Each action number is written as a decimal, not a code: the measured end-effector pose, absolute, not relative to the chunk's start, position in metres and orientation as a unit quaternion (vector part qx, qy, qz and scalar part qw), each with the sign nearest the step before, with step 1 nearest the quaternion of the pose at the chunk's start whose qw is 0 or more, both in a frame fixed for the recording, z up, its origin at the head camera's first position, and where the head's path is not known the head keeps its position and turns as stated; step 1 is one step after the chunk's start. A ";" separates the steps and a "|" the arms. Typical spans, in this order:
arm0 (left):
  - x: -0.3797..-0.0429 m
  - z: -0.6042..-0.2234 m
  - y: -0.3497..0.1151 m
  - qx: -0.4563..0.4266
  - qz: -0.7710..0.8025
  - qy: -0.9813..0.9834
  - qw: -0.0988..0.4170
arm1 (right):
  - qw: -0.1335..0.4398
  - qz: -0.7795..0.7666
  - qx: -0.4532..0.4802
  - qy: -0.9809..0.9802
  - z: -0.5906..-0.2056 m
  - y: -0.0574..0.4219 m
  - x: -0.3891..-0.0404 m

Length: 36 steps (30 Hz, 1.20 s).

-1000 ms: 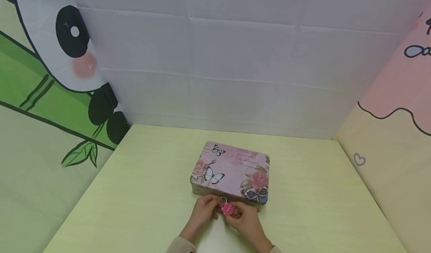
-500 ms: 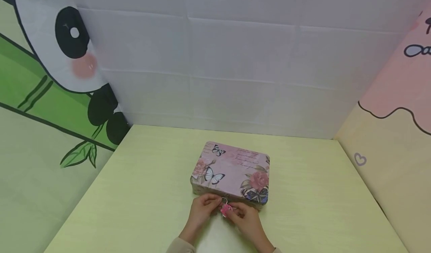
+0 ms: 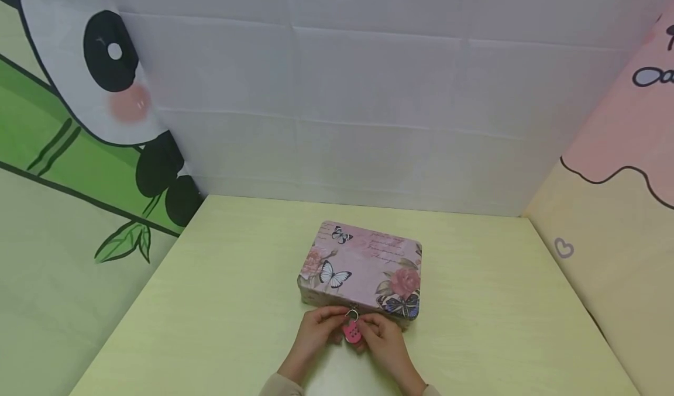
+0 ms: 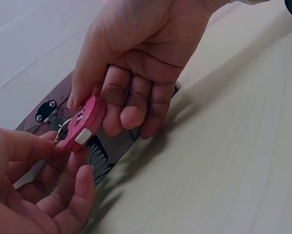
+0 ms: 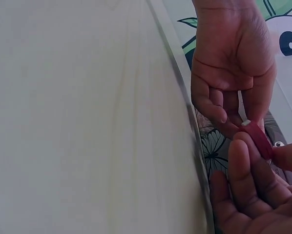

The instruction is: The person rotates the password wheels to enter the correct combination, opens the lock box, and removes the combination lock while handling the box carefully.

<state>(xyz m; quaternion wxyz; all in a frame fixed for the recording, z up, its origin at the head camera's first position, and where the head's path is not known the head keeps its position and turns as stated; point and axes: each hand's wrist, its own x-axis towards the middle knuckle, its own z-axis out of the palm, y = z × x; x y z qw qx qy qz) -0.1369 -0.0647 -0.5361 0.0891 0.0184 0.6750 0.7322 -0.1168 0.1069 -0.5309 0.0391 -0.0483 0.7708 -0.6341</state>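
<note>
A pink padlock (image 3: 352,331) with a row of small dials is at the front of a flowered tin box (image 3: 363,261). My right hand (image 3: 387,340) pinches the padlock's body between thumb and fingers. My left hand (image 3: 316,331) pinches near its metal shackle (image 3: 352,313), close to the box's clasp. In the left wrist view the padlock (image 4: 85,124) shows a white piece on its side, and the metal clasp plate (image 4: 46,111) lies just beyond. Whether the shackle passes through the clasp cannot be told. The right wrist view shows the padlock (image 5: 256,136) edge-on, between both hands' fingers.
The box rests lid down on a pale yellow table (image 3: 221,302). A white sheet wall (image 3: 368,92) rises behind it. Printed panels stand at both sides, a panda (image 3: 110,51) on the left and a pink pattern (image 3: 626,133) on the right.
The padlock has turned in my right hand's fingers, so its face now shows dark marks. My right fingers have shifted slightly left. The box has stayed in place.
</note>
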 end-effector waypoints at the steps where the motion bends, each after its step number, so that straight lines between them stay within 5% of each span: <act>1: -0.136 -0.536 -0.065 0.016 0.734 0.672 0.095 | 0.041 -0.634 -0.048 0.771 -0.530 0.106 -0.117; 36: -0.130 -0.532 -0.071 -0.006 0.766 0.631 0.118 | 0.057 -0.682 -0.019 0.729 -0.527 0.096 -0.110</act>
